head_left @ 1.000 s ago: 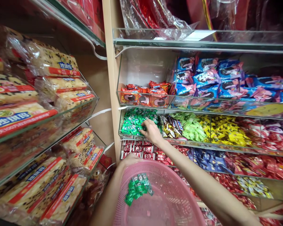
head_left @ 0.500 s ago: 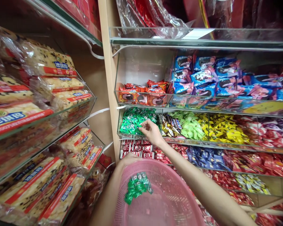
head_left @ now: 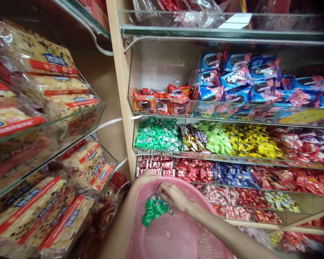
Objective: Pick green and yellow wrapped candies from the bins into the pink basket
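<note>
My left hand (head_left: 148, 177) grips the far-left rim of a pink plastic basket (head_left: 205, 205), its fingers partly hidden by the rim. Inside the basket, on the left, lies a small heap of green-wrapped candies (head_left: 154, 211). Just above that heap, over the basket's far side, is my right hand (head_left: 173, 195). Its fingers are curled together, and whatever they may hold cannot be made out. More candies in the same green wrapping fill the shelf bin (head_left: 159, 135) beyond the basket.
Bins of lime-green candies (head_left: 218, 138), yellow candies (head_left: 255, 142) and blue candies (head_left: 236, 174) line the shelves ahead. Red snack packs (head_left: 144, 102) and blue snack packs (head_left: 237, 77) sit above. Glass-fronted shelves at left hold wrapped sesame pastries (head_left: 52, 59).
My right hand has come back and down from the green candy bin to over the basket. My left hand stays at the rim. The view has tilted slightly downward.
</note>
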`<state>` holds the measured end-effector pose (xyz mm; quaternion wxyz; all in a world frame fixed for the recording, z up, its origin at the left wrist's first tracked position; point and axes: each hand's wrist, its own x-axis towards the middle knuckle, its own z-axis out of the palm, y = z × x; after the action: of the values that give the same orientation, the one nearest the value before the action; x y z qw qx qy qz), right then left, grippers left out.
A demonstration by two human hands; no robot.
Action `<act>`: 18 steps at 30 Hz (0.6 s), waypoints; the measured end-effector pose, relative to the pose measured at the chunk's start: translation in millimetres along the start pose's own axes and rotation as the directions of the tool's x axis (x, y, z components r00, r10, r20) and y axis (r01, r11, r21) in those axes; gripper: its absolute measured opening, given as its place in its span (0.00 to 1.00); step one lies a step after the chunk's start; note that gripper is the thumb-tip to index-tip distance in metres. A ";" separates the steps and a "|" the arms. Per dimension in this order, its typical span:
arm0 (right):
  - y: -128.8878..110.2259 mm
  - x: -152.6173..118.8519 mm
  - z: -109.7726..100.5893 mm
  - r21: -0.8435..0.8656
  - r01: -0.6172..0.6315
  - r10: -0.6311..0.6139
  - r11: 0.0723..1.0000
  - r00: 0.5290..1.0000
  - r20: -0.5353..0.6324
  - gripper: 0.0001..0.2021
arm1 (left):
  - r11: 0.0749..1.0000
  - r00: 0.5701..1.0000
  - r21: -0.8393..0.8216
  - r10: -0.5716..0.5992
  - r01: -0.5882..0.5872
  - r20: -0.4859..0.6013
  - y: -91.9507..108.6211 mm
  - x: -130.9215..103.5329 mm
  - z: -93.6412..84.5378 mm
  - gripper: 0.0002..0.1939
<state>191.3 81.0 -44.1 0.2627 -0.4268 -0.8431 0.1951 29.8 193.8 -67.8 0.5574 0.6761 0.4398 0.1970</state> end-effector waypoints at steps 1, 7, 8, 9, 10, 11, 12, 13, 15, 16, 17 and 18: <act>3.5 -0.4 4.9 -0.030 0.009 -0.008 1.000 1.000 0.027 0.06 | 1.000 1.000 0.012 0.006 -0.006 0.001 -0.1 0.0 -0.1 0.26; 5.5 8.4 22.1 -0.133 0.046 -0.032 0.990 0.994 0.108 0.07 | 0.999 0.999 -0.006 -0.035 0.035 -0.021 2.4 -3.2 1.4 0.27; 6.3 9.3 25.0 -0.144 0.043 -0.027 0.989 0.994 0.109 0.07 | 0.998 0.998 -0.018 -0.060 0.059 -0.020 3.3 -4.1 1.8 0.27; 7.7 9.8 28.0 -0.155 0.037 -0.020 0.987 0.994 0.110 0.08 | 0.996 0.996 -0.025 -0.083 0.083 -0.014 4.0 -4.9 2.1 0.27; 9.7 9.7 30.9 -0.165 0.028 -0.009 0.986 0.994 0.113 0.08 | 0.995 0.995 -0.022 -0.097 0.097 -0.008 4.6 -5.4 2.2 0.27; 12.1 9.2 33.5 -0.175 0.017 0.004 0.984 0.993 0.117 0.08 | 0.995 0.995 -0.010 -0.101 0.101 -0.003 5.1 -5.7 2.2 0.27; 14.6 8.5 35.6 -0.187 0.004 0.020 0.982 0.992 0.124 0.08 | 0.995 0.995 0.003 -0.099 0.099 0.003 5.5 -5.8 2.1 0.27; 17.0 7.5 37.2 -0.197 -0.004 0.031 0.980 0.990 0.135 0.08 | 0.996 0.996 0.014 -0.092 0.092 0.006 5.8 -5.7 1.9 0.27; 20.7 5.4 38.6 -0.206 0.001 0.033 0.979 0.986 0.162 0.08 | 0.996 0.996 0.025 -0.084 0.084 0.001 6.1 -5.4 1.7 0.27; 21.7 4.4 38.3 -0.206 0.010 0.026 0.979 0.985 0.173 0.08 | 0.996 0.996 0.025 -0.088 0.088 -0.001 6.1 -5.3 1.7 0.27; 21.8 3.4 37.3 -0.206 0.017 0.021 0.978 0.983 0.182 0.08 | 0.995 0.996 0.023 -0.093 0.093 -0.001 5.8 -5.1 1.8 0.27; 20.9 2.6 35.6 -0.208 0.021 0.019 0.978 0.982 0.190 0.07 | 0.995 0.996 0.023 -0.095 0.095 -0.004 5.2 -4.8 1.9 0.26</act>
<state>181.2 91.2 -83.0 0.1344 -0.4310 -0.8804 0.1454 30.6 188.9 -62.4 0.5576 0.6605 0.4745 0.1664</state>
